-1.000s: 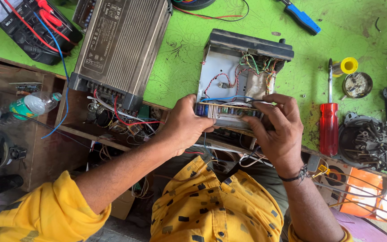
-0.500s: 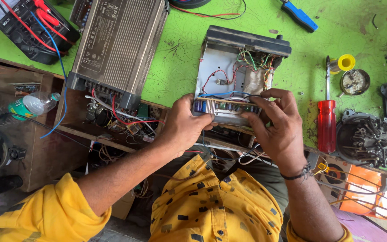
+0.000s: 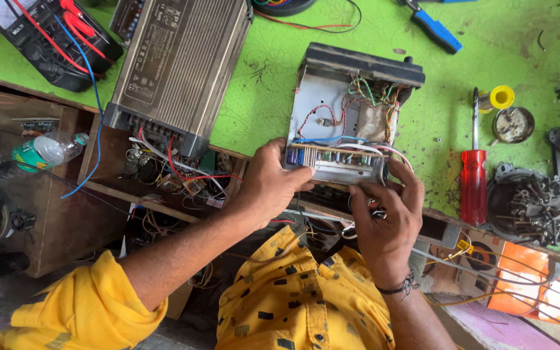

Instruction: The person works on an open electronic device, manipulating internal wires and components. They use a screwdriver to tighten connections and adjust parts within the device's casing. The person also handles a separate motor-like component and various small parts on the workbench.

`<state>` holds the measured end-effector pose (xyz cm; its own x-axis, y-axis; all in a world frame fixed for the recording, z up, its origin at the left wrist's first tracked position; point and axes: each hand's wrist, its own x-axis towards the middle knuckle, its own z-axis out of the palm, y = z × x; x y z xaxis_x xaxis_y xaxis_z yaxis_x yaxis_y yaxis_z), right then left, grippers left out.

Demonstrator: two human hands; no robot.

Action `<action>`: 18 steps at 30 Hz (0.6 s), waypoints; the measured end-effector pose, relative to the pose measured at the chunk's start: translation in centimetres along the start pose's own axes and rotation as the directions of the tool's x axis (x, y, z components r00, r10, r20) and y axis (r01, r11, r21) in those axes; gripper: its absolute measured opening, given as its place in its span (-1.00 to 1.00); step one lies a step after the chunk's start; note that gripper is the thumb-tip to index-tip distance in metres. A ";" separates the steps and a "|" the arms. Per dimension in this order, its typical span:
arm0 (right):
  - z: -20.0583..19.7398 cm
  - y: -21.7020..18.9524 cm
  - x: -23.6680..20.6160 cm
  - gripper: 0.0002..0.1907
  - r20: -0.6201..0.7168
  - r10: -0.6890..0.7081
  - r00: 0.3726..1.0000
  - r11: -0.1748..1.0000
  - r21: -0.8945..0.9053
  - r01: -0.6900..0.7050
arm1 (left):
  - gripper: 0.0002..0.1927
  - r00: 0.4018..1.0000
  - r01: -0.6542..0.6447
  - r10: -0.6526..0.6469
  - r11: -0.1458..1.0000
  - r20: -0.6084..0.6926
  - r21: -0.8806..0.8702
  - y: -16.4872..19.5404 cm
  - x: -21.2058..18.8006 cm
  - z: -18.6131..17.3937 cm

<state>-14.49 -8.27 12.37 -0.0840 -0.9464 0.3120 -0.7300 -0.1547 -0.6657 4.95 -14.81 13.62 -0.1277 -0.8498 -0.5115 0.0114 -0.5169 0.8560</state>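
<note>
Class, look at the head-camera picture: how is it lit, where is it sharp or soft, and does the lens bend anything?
Head view: even, soft daylight with faint shadows on the green table; the open metal case and both hands, left hand and right hand, are sharp; the yellow sleeve at the bottom edge looks softer; the orange patch at lower right is overexposed; the table edge seems slightly bowed by the wide lens.

Labels/screens only:
- Multimeter (image 3: 46, 42), top left on green bench: black case, pale grey screen at the frame's top edge, white label strip below it.
- Long ribbed grey metal box (image 3: 176, 68) beside it: white printed label panel on its left side, text in rows.
- Plastic bottle (image 3: 46, 150) lying on the wooden shelf at left: green wrap label, green cap.

No cartons or signs visible.
</note>
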 end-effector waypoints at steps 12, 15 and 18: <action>1.7 -0.1 -1.4 -0.77 -0.053 0.085 0.995 0.996 -0.016 -0.086 | -0.76 1.000 0.000 0.000 0.999 -0.013 -0.033 -0.4 0.1 -0.3; 1.8 -0.1 -1.3 -0.74 -0.075 0.074 0.994 0.995 0.077 -0.068 | -0.75 1.000 0.003 -0.004 0.996 -0.005 -0.086 -0.5 0.1 -0.2; 1.8 -0.1 -1.3 -0.77 -0.071 0.065 0.995 0.998 0.029 -0.063 | -0.75 1.000 0.004 -0.005 0.998 -0.013 -0.059 -0.5 0.1 -0.2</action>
<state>-13.10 -7.52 10.85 -0.1791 -0.9318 0.3157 -0.7033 -0.1031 -0.7033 5.09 -14.64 13.12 -0.1149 -0.8484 -0.5168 0.0689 -0.5258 0.8478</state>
